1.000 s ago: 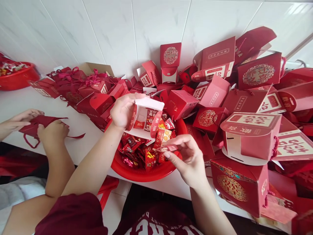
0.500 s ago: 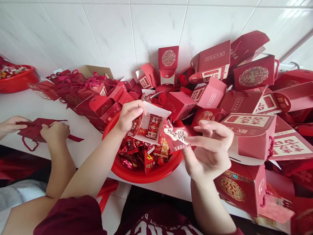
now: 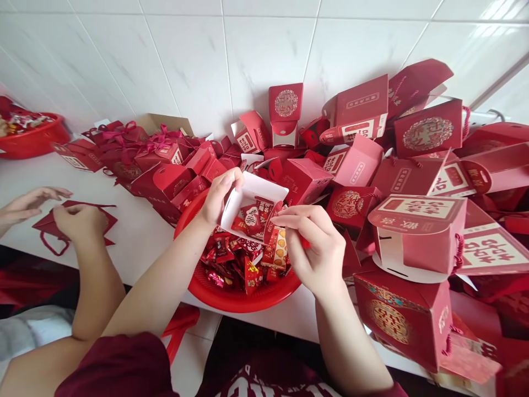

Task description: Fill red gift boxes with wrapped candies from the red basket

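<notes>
My left hand point(image 3: 221, 197) is closed on the left edge of a small gift box point(image 3: 268, 186), red outside with a white inside, tilted so its opening faces me. Inside lie several red-wrapped candies point(image 3: 253, 216), one with a white label. My right hand point(image 3: 316, 242) is at the box's right side, fingers stretched toward the opening and apart from the thumb; the fingertips partly cover a red flap there. Below the box sits a red plastic basket point(image 3: 243, 304) holding many wrapped sweets point(image 3: 225, 256), including an orange-red packet point(image 3: 275, 251).
Red gift boxes point(image 3: 417, 229) are heaped on the right and along the tiled wall point(image 3: 264, 49). Ribbon-tied boxes point(image 3: 136, 146) stand at back left, near another red basket point(image 3: 37, 142). At left, a co-worker's hands point(image 3: 80, 220) are at a dark red box point(image 3: 47, 223) on the white table point(image 3: 136, 259).
My right hand has moved left to the box, and a white-labelled candy now lies inside it. The box opening faces me more. The co-worker's left hand has lifted off their box.
</notes>
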Demonstrator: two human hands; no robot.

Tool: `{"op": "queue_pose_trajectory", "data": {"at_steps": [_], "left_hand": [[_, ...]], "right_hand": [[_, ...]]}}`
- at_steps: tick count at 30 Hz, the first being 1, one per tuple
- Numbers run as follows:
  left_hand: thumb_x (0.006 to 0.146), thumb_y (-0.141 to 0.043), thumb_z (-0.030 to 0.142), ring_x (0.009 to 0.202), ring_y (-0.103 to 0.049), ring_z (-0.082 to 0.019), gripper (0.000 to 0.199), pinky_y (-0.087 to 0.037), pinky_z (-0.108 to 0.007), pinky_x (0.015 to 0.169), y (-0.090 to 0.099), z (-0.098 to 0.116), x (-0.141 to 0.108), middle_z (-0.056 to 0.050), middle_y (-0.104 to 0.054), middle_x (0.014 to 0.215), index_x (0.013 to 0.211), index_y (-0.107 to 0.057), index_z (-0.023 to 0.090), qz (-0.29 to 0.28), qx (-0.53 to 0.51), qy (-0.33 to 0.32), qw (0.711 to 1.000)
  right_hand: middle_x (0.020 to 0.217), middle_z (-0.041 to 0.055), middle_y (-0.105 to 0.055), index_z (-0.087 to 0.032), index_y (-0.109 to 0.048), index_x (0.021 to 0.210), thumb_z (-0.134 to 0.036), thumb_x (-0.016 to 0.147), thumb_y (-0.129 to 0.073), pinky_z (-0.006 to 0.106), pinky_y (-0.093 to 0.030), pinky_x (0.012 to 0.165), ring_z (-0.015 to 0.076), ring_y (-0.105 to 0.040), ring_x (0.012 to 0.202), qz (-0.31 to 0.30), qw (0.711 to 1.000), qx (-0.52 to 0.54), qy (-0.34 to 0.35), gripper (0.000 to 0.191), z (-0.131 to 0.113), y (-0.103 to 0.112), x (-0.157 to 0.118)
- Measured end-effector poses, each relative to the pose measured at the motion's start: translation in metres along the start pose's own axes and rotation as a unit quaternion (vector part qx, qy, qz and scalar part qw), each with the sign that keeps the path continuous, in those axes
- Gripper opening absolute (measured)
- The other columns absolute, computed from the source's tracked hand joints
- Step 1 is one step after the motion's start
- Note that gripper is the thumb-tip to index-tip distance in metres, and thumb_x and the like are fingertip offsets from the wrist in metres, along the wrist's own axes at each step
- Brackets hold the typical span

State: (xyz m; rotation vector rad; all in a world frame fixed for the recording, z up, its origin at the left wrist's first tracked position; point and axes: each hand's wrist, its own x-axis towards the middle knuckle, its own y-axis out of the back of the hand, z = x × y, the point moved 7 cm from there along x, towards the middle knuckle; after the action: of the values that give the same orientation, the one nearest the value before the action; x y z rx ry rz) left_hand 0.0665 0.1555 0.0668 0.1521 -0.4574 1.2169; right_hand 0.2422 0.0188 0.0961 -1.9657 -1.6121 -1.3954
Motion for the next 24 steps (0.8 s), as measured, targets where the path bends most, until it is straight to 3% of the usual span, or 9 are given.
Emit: {"op": "queue_pose_trajectory", "data": {"at_steps": [4, 8, 12, 15, 21, 24], "left_hand": [[0.080, -0.066, 0.072, 0.058, -0.050, -0.019, 0.054, -0.044, -0.035, 0.060, -0.007, 0.006, -0.003, -0.004, -0.053, 0.060, 0.064, -0.056, 0.022, -0.045, 0.040, -0.017, 0.998], [0.081, -0.073, 0.059, 0.079, -0.068, -0.027, 0.042, -0.053, -0.041, 0.078, -0.012, 0.008, -0.006, -0.009, -0.070, 0.076, 0.066, -0.063, 0.021, -0.072, 0.068, -0.015, 0.995], [0.090, -0.065, 0.055, 0.106, -0.073, -0.033, 0.040, -0.052, -0.046, 0.098, -0.022, 0.015, -0.007, -0.016, -0.079, 0.099, 0.085, -0.081, 0.018, -0.145, 0.082, -0.065, 0.984], [0.095, -0.061, 0.047, 0.116, -0.072, -0.033, 0.036, -0.051, -0.046, 0.106, -0.026, 0.017, -0.006, -0.015, -0.079, 0.111, 0.101, -0.084, 0.021, -0.187, 0.110, -0.098, 0.971], [0.094, -0.065, 0.041, 0.114, -0.072, -0.031, 0.028, -0.054, -0.044, 0.104, -0.028, 0.017, -0.007, -0.013, -0.078, 0.116, 0.107, -0.084, 0.025, -0.208, 0.127, -0.092, 0.965], [0.090, -0.069, 0.044, 0.110, -0.074, -0.031, 0.029, -0.055, -0.042, 0.101, -0.025, 0.014, -0.008, -0.013, -0.079, 0.112, 0.104, -0.085, 0.024, -0.171, 0.134, -0.078, 0.973]], "right_hand": [[0.105, 0.0069, -0.071, -0.025, -0.071, 0.107, -0.007, 0.096, -0.050, 0.043, -0.056, 0.088, 0.0235, -0.069, 0.103, -0.008, 1.000, 0.011, -0.010, 0.029, 0.004, 0.002, -0.007], [0.106, 0.0064, -0.071, -0.024, -0.069, 0.108, -0.006, 0.096, -0.053, 0.041, -0.055, 0.090, 0.0220, -0.068, 0.104, 0.008, 0.999, 0.011, -0.042, 0.027, 0.015, 0.007, -0.015], [0.105, 0.0050, -0.072, -0.024, -0.068, 0.106, -0.007, 0.097, -0.053, 0.039, -0.055, 0.089, 0.0208, -0.069, 0.100, 0.021, 0.998, 0.010, -0.058, 0.024, 0.023, 0.009, -0.022], [0.104, 0.0051, -0.072, -0.024, -0.067, 0.109, -0.012, 0.098, -0.055, 0.037, -0.057, 0.088, 0.0210, -0.069, 0.097, 0.028, 0.996, 0.006, -0.084, 0.020, 0.029, 0.009, -0.027], [0.105, 0.0055, -0.072, -0.025, -0.065, 0.113, -0.020, 0.099, -0.059, 0.037, -0.058, 0.088, 0.0215, -0.070, 0.098, 0.022, 0.995, 0.000, -0.101, 0.016, 0.035, 0.003, -0.035], [0.104, 0.0055, -0.072, -0.025, -0.065, 0.112, -0.020, 0.099, -0.059, 0.036, -0.058, 0.086, 0.0217, -0.070, 0.097, 0.026, 0.994, -0.003, -0.101, 0.015, 0.035, 0.004, -0.035]]}}
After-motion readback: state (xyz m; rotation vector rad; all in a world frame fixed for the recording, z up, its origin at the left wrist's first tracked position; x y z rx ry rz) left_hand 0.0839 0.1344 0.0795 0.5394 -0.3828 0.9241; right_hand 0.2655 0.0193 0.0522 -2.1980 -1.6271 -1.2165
